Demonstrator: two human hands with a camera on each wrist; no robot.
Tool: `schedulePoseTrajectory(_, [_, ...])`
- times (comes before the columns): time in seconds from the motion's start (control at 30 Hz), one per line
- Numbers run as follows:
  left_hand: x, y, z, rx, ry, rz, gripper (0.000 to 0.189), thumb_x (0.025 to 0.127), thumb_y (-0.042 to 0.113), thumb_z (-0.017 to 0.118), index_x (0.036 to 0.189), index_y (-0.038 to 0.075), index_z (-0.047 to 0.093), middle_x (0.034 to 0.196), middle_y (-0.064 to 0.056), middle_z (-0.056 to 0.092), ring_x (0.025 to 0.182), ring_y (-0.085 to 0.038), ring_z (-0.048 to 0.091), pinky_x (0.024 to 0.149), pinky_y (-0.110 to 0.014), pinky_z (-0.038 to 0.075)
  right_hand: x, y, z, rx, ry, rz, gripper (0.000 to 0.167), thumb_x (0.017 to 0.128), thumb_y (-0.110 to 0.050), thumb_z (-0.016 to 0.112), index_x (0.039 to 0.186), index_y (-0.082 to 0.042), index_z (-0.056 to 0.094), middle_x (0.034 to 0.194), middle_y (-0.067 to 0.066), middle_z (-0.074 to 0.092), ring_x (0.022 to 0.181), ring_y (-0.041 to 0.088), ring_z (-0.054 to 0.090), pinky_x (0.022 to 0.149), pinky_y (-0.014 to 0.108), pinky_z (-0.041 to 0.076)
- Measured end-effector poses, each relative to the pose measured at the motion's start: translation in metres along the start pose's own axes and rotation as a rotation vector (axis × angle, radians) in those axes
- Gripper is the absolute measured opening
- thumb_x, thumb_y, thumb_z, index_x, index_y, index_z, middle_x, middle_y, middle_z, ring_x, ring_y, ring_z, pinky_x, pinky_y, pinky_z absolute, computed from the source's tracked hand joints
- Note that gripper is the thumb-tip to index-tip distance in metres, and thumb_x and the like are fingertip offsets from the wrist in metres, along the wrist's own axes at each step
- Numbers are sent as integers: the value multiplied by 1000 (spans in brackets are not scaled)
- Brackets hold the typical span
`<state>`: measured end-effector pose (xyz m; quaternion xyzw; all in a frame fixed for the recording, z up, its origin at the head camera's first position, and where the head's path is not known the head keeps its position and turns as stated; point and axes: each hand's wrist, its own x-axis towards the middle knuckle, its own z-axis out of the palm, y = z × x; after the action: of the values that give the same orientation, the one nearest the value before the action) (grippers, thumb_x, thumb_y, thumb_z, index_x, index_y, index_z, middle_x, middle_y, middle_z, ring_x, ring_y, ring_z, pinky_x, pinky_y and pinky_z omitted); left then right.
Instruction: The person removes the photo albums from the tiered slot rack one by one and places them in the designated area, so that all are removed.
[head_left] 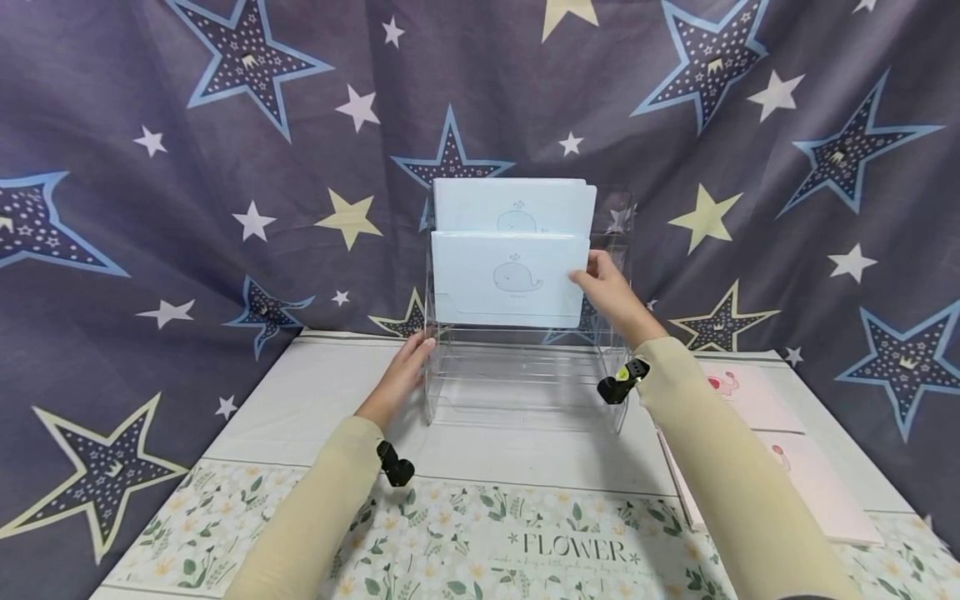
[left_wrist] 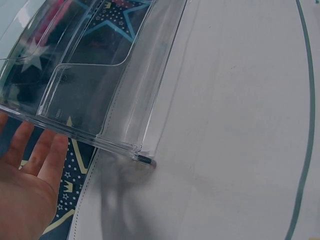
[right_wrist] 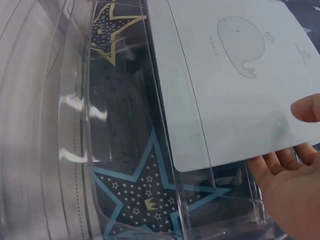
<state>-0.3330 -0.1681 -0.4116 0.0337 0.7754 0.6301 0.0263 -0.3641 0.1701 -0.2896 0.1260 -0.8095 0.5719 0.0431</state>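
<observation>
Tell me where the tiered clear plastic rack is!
Mid-frame in the head view, the rack stands before the dark starry fabric curtain, the left hand at its left side.

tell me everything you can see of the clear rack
The clear rack looks like transparent plastic, with stepped shelves, low front lips and side panels. It stands upright on the white tabletop before the starry curtain. Pale whale-printed items stand in its upper tiers, the lower one pinched by the right hand. The left hand touches its left side.

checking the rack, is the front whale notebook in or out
In: a clear lip of the rack covers the lower edge of that notebook.
</observation>
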Motion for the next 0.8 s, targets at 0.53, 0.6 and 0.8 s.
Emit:
schedulePoseTrajectory(0.53, [2, -2, -1, 8, -5, -13, 69, 104, 54, 42, 161, 21, 21, 164, -9, 21, 149, -31, 24, 117, -54, 29, 0, 18, 16, 127, -72, 5, 57, 105, -12, 51, 154, -1, 24, 150, 23, 40, 134, 38, 45, 111, 50, 39])
schedulePoseTrajectory(0.6, [2, -2, -1, 12, -8, -15, 71, 103, 57, 42, 161, 22, 21, 164, -9, 21, 149, -31, 24, 117, -54, 29, 0, 20, 17, 132, -67, 6, 56, 105, -13, 52, 154, -3, 28, 148, 22, 44, 132, 37, 48, 110, 49, 41])
schedulePoseTrajectory(0.8, [-1, 2, -2, -5, -32, -10, 74, 103, 58, 43, 162, 20, 18, 165, -11, 18, 149, -32, 21, 117, -55, 28, 0, 25, 16, 131, -75, -32, 54, 105, -17, 54, 154, -7, 32, 149, 18, 46, 132, 34, 49, 110, 48, 41])
